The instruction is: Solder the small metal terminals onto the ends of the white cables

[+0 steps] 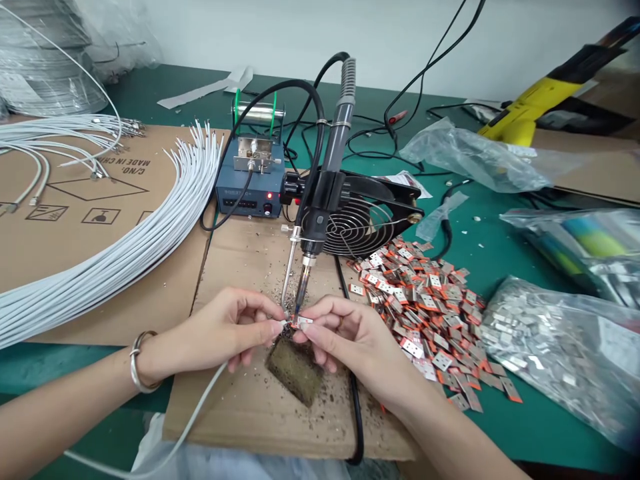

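My left hand (pixel 243 325) pinches the end of a white cable (pixel 204 395), which trails down toward the lower left. Opposite it, my right hand (pixel 345 330) has a small metal connector (pixel 305 321) with orange on it between thumb and fingers. Cable end and connector meet under the tip of a soldering iron (pixel 330 163) clamped in a stand. A thin solder feed tube (pixel 291 267) comes down beside the tip. The exact contact at the joint is too small to make out. Just below my hands lies a dirty brownish sponge (pixel 295 370).
A heap of connectors (pixel 435 313) lies right of my hands, beside a bag of metal parts (pixel 555 360). Behind stand a blue solder feeder (pixel 240 190) and a black fan (pixel 370 217). Bundled white cables (pixel 145 250) cover the cardboard at left. A yellow heat gun (pixel 543 107) rests back right.
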The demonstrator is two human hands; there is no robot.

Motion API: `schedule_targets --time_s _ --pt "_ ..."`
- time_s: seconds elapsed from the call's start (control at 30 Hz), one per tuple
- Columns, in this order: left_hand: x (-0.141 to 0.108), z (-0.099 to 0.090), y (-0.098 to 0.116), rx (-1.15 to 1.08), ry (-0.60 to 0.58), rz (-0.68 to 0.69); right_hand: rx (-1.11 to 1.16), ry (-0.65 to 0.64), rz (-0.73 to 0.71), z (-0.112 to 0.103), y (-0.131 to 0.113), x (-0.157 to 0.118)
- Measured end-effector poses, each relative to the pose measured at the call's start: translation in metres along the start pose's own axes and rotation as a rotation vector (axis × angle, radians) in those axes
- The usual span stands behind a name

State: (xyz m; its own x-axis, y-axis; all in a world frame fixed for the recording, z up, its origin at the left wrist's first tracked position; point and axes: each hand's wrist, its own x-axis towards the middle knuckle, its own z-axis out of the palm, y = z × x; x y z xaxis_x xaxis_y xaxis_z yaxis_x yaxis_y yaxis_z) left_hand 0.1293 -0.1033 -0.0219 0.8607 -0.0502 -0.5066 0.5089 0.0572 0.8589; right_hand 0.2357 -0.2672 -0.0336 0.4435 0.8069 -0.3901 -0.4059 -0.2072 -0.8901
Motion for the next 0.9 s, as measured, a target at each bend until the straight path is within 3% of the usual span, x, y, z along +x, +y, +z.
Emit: schedule_targets --time_s 0.9 --pt "0.0026 -0.0011 0.0044 0.064 0.016 -0.013 -0.023 0.046 -0.064 0.0027 -0.0021 0.0015"
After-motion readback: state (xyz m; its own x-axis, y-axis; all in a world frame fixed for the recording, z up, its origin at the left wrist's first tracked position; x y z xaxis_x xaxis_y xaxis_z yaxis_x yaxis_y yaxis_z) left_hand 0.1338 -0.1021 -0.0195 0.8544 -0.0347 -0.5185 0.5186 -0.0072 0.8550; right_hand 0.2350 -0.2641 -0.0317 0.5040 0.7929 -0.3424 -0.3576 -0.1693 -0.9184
